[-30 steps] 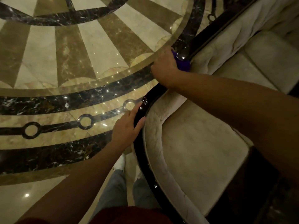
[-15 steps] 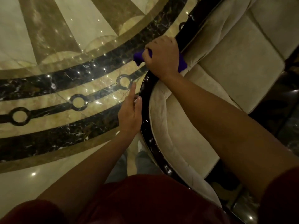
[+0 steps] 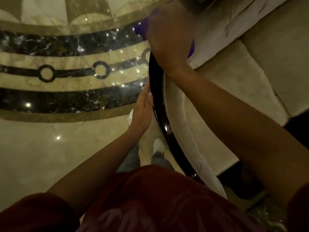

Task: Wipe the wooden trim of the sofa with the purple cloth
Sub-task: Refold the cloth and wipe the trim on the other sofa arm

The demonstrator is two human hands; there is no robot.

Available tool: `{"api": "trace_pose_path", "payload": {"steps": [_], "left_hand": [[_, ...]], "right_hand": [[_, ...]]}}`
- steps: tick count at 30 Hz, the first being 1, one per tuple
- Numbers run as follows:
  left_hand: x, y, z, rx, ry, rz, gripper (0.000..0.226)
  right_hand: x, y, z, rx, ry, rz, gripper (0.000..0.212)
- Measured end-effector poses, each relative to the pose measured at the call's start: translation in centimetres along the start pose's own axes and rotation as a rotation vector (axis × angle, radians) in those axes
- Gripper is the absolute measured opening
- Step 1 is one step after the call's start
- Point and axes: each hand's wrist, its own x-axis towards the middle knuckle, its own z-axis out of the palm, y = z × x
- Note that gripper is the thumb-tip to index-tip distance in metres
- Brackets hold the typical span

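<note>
Purple cloth (image 3: 140,29): soft, light, limp; bunched under the right hand (image 3: 168,36), only small bits showing at the hand's floor side and cushion side. Best held in a full palm wrap, as here.
Right hand grip: closed over cloth and rail, pressing down.
Wooden trim (image 3: 158,104): dark, glossy, rigid, curved along the sofa's outer edge; likely slick, shows smears.
Left hand (image 3: 142,113): fingers together, extended flat against the trim's floor side, holding nothing.
Sofa (image 3: 234,91): beige upholstery touching the trim's inner edge; cloth may drag onto it.
Surroundings: polished marble floor (image 3: 50,148); white shoes (image 3: 158,144) close under the rail.
Obstruction: none seen on the trim.
</note>
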Motion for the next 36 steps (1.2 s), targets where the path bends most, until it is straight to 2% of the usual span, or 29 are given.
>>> {"api": "trace_pose_path", "payload": {"steps": [3,6,11,15,19,22,24,26,28,29,30,33,35,36], "left_hand": [[-4.0,-2.5,1.1,0.044,-0.059,-0.077,0.048],[-7.6,-4.0,2.6,-0.016,-0.08,-0.142,0.051],[-12.6,-7.2,4.7,-0.099,-0.131,-0.295,0.052],[-16.6,-10.3,6.3,-0.096,-0.168,-0.421,0.052],[-20.3,-12.0,6.6,-0.094,-0.092,-0.586,0.056],[-23.0,-11.3,6.1,-0.023,-0.087,-0.545,0.054],[-24.4,-9.8,5.7,0.014,-0.097,-0.473,0.051],[-25.9,-8.0,5.1,0.045,-0.127,-0.394,0.048],[-27.6,-6.1,4.8,0.058,-0.162,-0.308,0.046],[-28.6,-5.2,4.7,0.06,-0.181,-0.262,0.046],[-29.6,-4.1,4.8,0.062,-0.195,-0.217,0.046],[-33.1,-1.2,5.6,0.04,-0.259,-0.117,0.047],[-35.4,0.6,6.6,0.01,-0.352,-0.155,0.044],[-36.0,0.8,6.7,-0.037,-0.399,-0.214,0.05]], "right_hand": [[-4.1,-0.5,-0.4,0.034,0.083,-0.08,0.013],[-8.3,0.1,-1.3,0.088,0.066,-0.111,0.015],[-17.0,0.2,-4.2,0.14,-0.125,-0.189,0.014],[-27.3,2.2,-9.1,0.157,-0.38,-0.177,0.015],[-33.0,4.0,-13.7,0.119,-0.545,-0.104,0.021],[-35.7,4.6,-17.2,0.073,-0.618,-0.059,0.024],[-36.3,5.2,-19.3,0.06,-0.68,0.002,0.018],[-35.3,6.4,-21.3,0.016,-0.91,0.152,0.017],[-33.9,7.6,-24.3,-0.044,-1.257,0.294,0.024],[-33.6,8.2,-26.2,-0.031,-1.342,0.363,0.024],[-33.6,8.7,-28.4,0.018,-1.325,0.417,0.021],[-34.6,8.6,-35.6,0.232,-1.102,0.534,0.013],[-35.5,7.2,-39.6,0.344,-1.008,0.521,0.019],[-35.8,6.2,-40.4,0.384,-0.987,0.493,0.023]]}}
